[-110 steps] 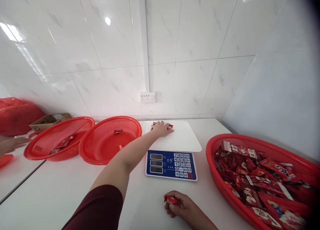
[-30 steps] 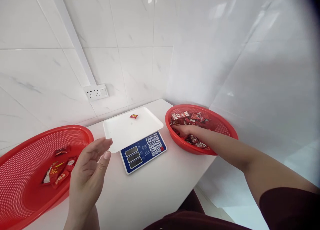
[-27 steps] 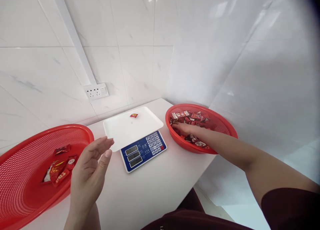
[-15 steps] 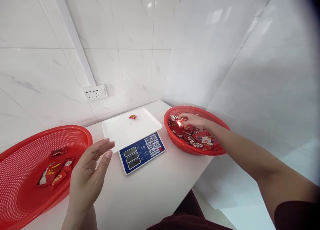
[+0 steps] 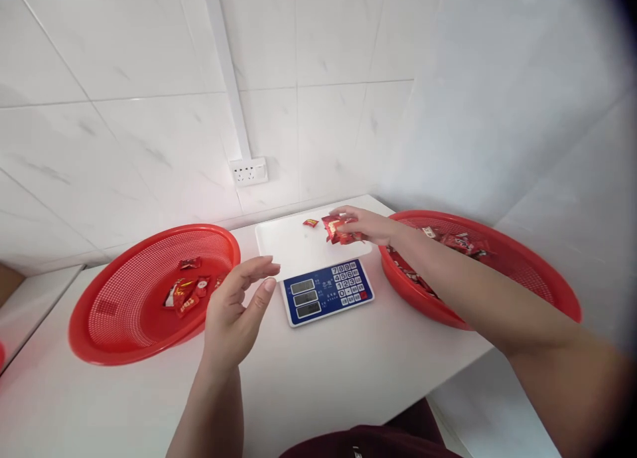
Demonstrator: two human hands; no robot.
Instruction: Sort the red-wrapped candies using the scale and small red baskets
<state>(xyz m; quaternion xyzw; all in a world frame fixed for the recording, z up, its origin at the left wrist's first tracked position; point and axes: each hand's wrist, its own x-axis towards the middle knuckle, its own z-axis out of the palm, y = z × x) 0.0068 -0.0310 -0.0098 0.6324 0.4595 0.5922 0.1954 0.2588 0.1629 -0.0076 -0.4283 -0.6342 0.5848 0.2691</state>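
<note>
My right hand (image 5: 365,226) is closed around several red-wrapped candies (image 5: 337,228), over the right part of the white weighing pan (image 5: 288,249). One small red and yellow candy (image 5: 311,223) lies on the pan near its back edge. Below the pan sits the digital scale (image 5: 326,292), with a blue panel, number keys and three displays. My left hand (image 5: 243,305) is raised at the scale's left side, thumb and fingers apart, holding nothing. To the right, a red plastic basket (image 5: 423,299) contains many wrapped candies (image 5: 460,243), partly hidden by my right forearm.
Another red mesh basket (image 5: 114,299) stands at the left with a few red packets (image 5: 184,294) inside. Both baskets and the scale rest on a white table (image 5: 318,372) against a tiled wall (image 5: 164,152). A wall socket (image 5: 249,172) is behind the scale.
My right hand has moved left from the right basket to above the pan, carrying candies. The view has turned left, and my left hand remains raised beside the scale.
</note>
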